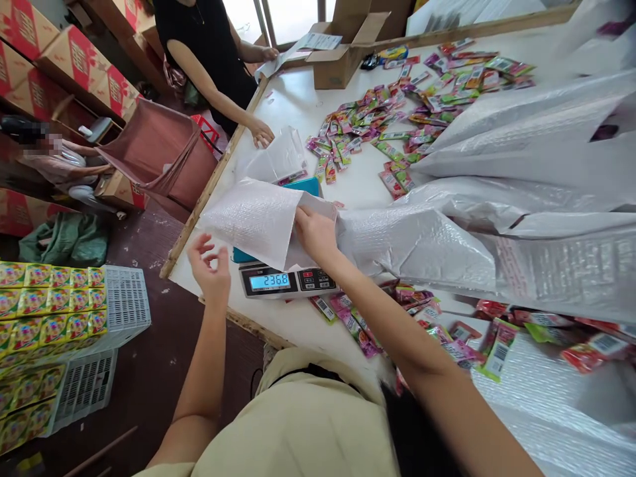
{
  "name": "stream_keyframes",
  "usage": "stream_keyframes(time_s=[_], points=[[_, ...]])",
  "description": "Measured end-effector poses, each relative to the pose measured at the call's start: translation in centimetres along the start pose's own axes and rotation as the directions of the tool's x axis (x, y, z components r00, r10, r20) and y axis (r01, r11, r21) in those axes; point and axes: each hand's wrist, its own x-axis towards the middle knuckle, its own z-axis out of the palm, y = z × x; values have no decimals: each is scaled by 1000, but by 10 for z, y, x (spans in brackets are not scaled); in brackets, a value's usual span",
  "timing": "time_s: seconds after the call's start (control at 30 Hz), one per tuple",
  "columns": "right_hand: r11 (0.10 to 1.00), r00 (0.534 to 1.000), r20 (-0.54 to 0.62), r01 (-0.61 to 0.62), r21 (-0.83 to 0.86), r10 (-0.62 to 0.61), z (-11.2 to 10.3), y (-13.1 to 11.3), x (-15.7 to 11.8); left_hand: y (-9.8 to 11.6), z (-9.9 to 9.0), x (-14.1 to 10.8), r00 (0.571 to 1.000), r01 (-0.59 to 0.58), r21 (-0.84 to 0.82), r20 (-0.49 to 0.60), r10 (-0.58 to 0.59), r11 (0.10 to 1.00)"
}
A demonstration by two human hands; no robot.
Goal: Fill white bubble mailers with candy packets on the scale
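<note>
A white bubble-wrap bag (248, 215) lies on a digital scale (246, 289) with a blue pan, its mouth turned to the right. The lit display reads what looks like 236.8. My right hand (318, 233) is at the bag's mouth with bent fingers; the fingertips are partly hidden, so what they hold cannot be made out. Off the table's edge, left of the scale, my left hand (211, 268) is raised, palm up, its fingers loosely curled and apart, holding nothing. Small colourful candy packets (355, 324) lie just right of the scale's front.
Many more packets (348, 126) are heaped across the white table. Large filled bubble bags (422, 242) lie to the right. Opposite, a co-worker's hand (261, 132) touches another white bag (281, 156). An open carton (342, 59) stands behind. Crates (126, 301) with yellow packs are at left.
</note>
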Motion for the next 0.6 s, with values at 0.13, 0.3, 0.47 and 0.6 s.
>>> stream_keyframes(time_s=[0.13, 0.3, 0.47, 0.6], points=[[997, 967, -252, 46, 54, -31, -20, 1, -18, 24, 21, -26, 835, -530, 61, 211, 508, 846], [965, 903, -411, -10, 264, 122, -76, 24, -69, 33, 46, -40, 739, -653, 156, 346, 578, 741], [915, 947, -4, -311, 257, 323, -146, 91, -177, 31, 36, 29, 831, -541, 160, 256, 494, 826], [918, 916, 84, -396, 29, 392, -183, 131, -242, 25, 24, 159, 964, -264, 255, 36, 264, 930]])
